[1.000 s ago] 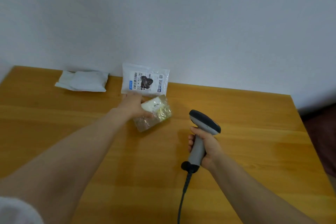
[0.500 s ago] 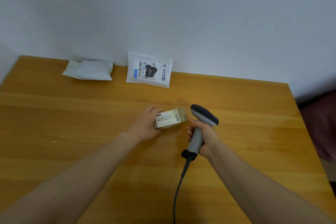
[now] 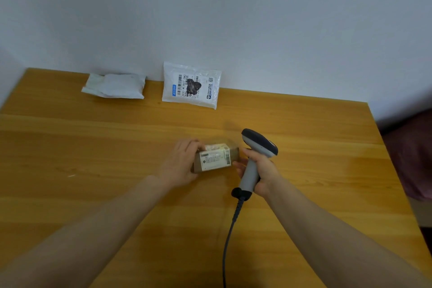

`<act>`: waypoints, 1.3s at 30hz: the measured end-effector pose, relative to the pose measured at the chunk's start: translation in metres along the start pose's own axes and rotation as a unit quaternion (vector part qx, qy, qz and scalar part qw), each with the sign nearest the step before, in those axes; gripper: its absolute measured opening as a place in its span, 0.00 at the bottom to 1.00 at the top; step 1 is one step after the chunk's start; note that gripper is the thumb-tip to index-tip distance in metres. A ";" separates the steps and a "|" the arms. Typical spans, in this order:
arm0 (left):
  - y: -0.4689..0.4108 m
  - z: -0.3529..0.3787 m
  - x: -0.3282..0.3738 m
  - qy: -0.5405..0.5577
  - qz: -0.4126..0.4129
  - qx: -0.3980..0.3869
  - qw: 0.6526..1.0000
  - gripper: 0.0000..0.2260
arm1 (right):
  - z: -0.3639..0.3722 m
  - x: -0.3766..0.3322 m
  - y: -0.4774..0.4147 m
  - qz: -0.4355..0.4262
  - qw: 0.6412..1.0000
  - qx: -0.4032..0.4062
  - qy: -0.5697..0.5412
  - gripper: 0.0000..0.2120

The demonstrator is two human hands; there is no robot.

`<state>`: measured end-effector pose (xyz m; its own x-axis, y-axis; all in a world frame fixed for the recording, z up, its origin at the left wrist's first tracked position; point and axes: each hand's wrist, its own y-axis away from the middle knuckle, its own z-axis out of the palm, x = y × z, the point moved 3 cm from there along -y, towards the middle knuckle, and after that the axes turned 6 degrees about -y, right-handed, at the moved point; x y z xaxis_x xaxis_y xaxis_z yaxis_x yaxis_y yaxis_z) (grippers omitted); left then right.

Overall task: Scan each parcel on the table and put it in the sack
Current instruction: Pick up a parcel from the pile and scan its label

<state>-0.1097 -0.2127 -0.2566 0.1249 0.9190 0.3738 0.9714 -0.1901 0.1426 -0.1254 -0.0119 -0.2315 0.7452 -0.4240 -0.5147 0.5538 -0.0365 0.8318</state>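
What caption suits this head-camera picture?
Labelled parcel in the left hand, beside the scanner gripped by the right hand.

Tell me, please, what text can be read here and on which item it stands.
White labelled pouch: seemingly "501E- M1 0577 [SK]"; remaining print too small.
Small box in the left hand: label blurred, unreadable.
Plain white pouch, scanner: none.

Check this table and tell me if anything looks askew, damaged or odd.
Nothing is damaged or spilled. The labelled white mailer stands propped against the wall rather than lying flat like the plain white parcel. The left hand holds the brown parcel; the right hand holds the scanner. No sack is in view.
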 end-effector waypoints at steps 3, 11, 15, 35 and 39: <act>0.009 0.012 0.001 -0.007 0.001 -0.050 0.999 0.34 | -0.006 0.005 -0.002 0.008 1.000 0.006 0.009 0.09; 0.016 0.008 -0.004 0.020 -0.098 -0.096 0.990 0.58 | -0.018 0.014 -0.007 0.008 0.999 0.023 0.027 0.11; 0.020 0.017 0.000 0.039 -0.135 -0.147 0.979 0.57 | -0.020 0.016 -0.005 0.003 0.999 0.018 0.036 0.13; 0.103 -0.086 0.088 -0.059 -0.224 0.141 0.963 0.44 | -0.093 0.009 0.136 -0.147 0.911 -0.220 0.317 0.07; 0.132 -0.088 0.119 -0.092 -0.242 0.149 0.954 0.43 | -0.123 0.010 0.159 -0.149 0.904 -0.242 0.320 0.08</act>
<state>0.0153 -0.1585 -0.1127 -0.3468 0.9243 0.1591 0.9349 0.3542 -0.0201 0.0154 0.0894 -0.1298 0.5126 0.1556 -0.8444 0.7478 0.4025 0.5281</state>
